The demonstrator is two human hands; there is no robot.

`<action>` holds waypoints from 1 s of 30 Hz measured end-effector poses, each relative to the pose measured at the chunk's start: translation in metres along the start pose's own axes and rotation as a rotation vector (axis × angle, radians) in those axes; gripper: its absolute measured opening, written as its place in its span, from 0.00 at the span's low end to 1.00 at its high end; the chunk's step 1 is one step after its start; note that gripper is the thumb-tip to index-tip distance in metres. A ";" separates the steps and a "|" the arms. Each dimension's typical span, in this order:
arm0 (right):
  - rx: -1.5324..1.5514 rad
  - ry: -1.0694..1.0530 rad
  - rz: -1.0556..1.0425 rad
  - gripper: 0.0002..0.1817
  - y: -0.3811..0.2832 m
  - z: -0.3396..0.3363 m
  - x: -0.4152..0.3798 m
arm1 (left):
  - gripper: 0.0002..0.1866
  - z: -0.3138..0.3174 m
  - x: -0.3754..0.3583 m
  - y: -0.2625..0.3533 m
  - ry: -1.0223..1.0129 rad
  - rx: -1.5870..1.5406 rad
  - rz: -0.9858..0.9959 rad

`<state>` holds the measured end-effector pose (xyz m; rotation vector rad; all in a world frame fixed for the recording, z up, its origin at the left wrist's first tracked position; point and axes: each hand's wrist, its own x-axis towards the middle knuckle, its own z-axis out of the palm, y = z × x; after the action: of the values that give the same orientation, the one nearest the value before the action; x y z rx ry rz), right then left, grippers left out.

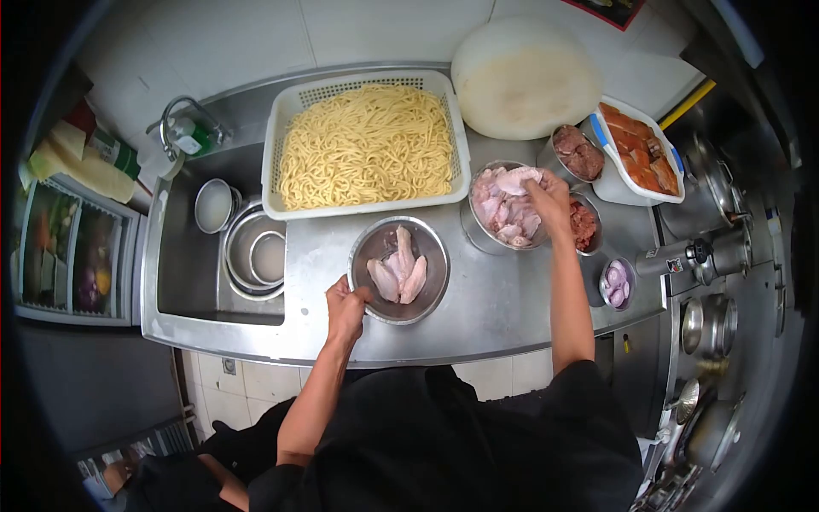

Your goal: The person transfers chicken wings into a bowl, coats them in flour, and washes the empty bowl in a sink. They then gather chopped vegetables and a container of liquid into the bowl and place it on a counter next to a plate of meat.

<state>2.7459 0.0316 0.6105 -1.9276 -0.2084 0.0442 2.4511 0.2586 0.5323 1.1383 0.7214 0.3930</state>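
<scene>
My left hand grips the left rim of a steel bowl, in which a few pieces of raw chicken lie. Over a fuller steel pot to the right, my right hand is closed on a piece of raw chicken, just above the other pieces. Beside that pot stand a container of minced meat and one of darker meat.
Behind the bowl sits a white basket of noodles. The sink holds several bowls. A round board, a white tub and sliced onions are rightward. Another person is at lower left.
</scene>
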 end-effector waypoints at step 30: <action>-0.044 -0.120 0.058 0.07 0.025 0.005 0.025 | 0.12 -0.003 0.003 -0.009 -0.010 -0.074 -0.011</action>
<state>2.7733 0.0322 0.5868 -1.9767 -0.2353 0.1956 2.4505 0.2583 0.5222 1.0649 0.6988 0.4013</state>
